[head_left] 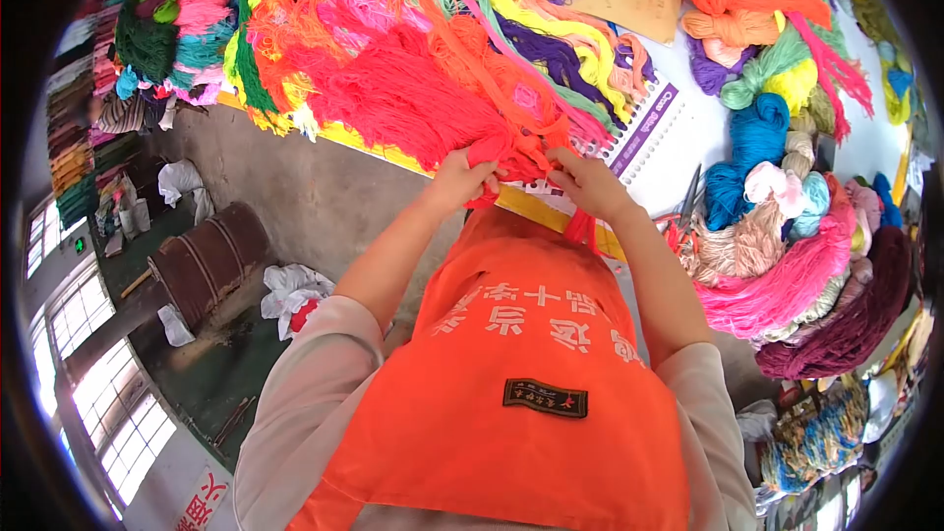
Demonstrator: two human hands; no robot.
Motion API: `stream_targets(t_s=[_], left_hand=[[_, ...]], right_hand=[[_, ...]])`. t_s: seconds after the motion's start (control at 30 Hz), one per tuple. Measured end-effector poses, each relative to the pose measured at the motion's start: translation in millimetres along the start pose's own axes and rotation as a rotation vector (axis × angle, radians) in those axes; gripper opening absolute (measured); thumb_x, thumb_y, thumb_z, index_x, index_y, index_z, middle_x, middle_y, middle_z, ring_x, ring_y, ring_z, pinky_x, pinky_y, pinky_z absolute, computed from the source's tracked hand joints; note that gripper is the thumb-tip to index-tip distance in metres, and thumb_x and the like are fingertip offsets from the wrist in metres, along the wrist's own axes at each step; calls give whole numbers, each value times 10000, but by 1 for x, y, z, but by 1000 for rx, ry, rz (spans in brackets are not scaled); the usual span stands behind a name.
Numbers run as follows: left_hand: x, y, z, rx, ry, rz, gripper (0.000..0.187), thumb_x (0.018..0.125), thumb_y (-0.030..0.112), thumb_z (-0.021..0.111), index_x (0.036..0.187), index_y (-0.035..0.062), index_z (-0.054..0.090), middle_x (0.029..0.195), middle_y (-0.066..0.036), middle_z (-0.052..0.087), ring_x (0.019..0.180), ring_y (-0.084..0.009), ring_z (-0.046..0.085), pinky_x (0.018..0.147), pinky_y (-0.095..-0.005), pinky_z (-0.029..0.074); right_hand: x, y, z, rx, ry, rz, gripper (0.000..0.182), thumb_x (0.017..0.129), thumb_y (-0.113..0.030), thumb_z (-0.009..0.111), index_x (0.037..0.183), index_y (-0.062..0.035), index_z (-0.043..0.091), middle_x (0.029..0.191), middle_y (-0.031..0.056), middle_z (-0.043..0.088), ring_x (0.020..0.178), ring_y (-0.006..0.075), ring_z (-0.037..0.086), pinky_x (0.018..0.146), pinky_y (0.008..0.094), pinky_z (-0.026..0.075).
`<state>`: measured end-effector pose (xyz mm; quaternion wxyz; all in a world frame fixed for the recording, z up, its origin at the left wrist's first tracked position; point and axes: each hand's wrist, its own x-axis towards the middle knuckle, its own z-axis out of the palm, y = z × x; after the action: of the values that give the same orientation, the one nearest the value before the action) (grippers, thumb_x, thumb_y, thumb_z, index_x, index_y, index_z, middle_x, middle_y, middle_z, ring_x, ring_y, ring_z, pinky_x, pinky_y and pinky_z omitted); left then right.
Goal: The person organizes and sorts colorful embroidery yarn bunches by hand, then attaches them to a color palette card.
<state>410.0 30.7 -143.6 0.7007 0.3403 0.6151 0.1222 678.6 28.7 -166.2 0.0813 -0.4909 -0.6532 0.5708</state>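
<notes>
Nearest me, a worker's bright-orange cloth apron (511, 354) faces the table's yellow front edge (388, 149). At that edge, the left hand (460, 180) is closed around the gathered end of a loose red yarn bundle (393, 88); the right hand (592, 185) holds red-orange strands beside it in a narrow grip. The bundle spreads across the tabletop. Beyond, bare white surface separates a purple-banded spiral-bound notebook (646, 133) from bright-blue yarn skeins (759, 133). Farther left, dark-green floor (182, 379) lies open before a brown cylindrical drum (211, 261).
</notes>
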Motion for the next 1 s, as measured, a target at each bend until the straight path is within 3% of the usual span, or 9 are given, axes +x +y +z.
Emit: stream_targets(t_s=[0.3, 0.5, 0.57, 0.63, 0.7, 0.77, 0.8, 0.83, 1.0], left_hand=[[6, 3, 27, -7, 136, 80, 160, 905, 194, 687, 911, 35, 668, 640, 2, 569, 511, -81, 475, 455, -238, 350], [-12, 35, 46, -685, -302, -235, 163, 912, 138, 610, 1036, 44, 659, 787, -49, 645, 572, -100, 560, 430, -201, 352], [-15, 46, 57, -463, -374, -185, 268, 900, 88, 537, 1150, 29, 611, 846, -94, 664, 572, -128, 601, 405, -220, 369], [0, 27, 65, -221, -298, -182, 358, 875, 61, 513, 1228, 37, 567, 897, -121, 672, 584, -154, 655, 395, -246, 396], [3, 26, 77, 248, -220, 49, 375, 859, 36, 511, 1230, 68, 557, 948, -96, 673, 598, -151, 669, 415, -238, 397], [6, 33, 77, 337, -228, 56, 334, 847, 21, 514, 1174, 71, 560, 943, -92, 673, 608, -159, 679, 421, -244, 409], [8, 38, 77, 428, -234, 61, 295, 835, 7, 517, 1118, 73, 563, 939, -89, 673, 619, -166, 689, 426, -251, 421], [15, 39, 71, 280, -343, -58, 235, 846, 10, 528, 1074, 61, 553, 941, -91, 675, 642, -172, 696, 427, -249, 424], [-7, 50, 7, -596, -461, -273, 194, 978, 111, 561, 1135, -4, 577, 1050, -200, 685, 754, -193, 710, 408, -178, 386]], right_hand=[[-6, -1, 6, -13, 72, 2, 304, 955, -282, 587, 1227, -162, 525, 853, 160, 681, 785, 349, 672, 680, 438, 511], [-10, 0, 10, 65, 89, 64, 361, 943, -253, 595, 1294, -214, 525, 878, 148, 699, 794, 343, 681, 686, 434, 525], [-10, 4, 16, 135, 113, 51, 397, 938, -228, 598, 1329, -229, 525, 895, 140, 704, 795, 330, 687, 686, 424, 529], [-4, 10, 28, 721, 131, -40, 459, 935, -189, 600, 1381, -247, 511, 927, 121, 710, 808, 309, 695, 691, 410, 535], [-5, 15, 31, 694, 93, -17, 449, 951, -228, 576, 1393, -254, 504, 939, 128, 708, 826, 315, 694, 692, 416, 536], [-8, 16, 30, 666, 57, 10, 442, 966, -267, 551, 1405, -261, 497, 952, 134, 707, 844, 321, 693, 693, 423, 537], [-11, 5, 22, 313, 50, 89, 416, 983, -339, 504, 1391, -260, 508, 968, 139, 705, 855, 333, 688, 699, 432, 535], [-12, -1, 18, -43, 40, 162, 411, 1000, -410, 456, 1377, -258, 519, 984, 144, 703, 867, 345, 683, 705, 441, 534], [-11, -8, 18, -105, 183, 45, 473, 993, -536, 374, 1322, -244, 546, 967, 152, 697, 879, 369, 672, 733, 459, 522]])
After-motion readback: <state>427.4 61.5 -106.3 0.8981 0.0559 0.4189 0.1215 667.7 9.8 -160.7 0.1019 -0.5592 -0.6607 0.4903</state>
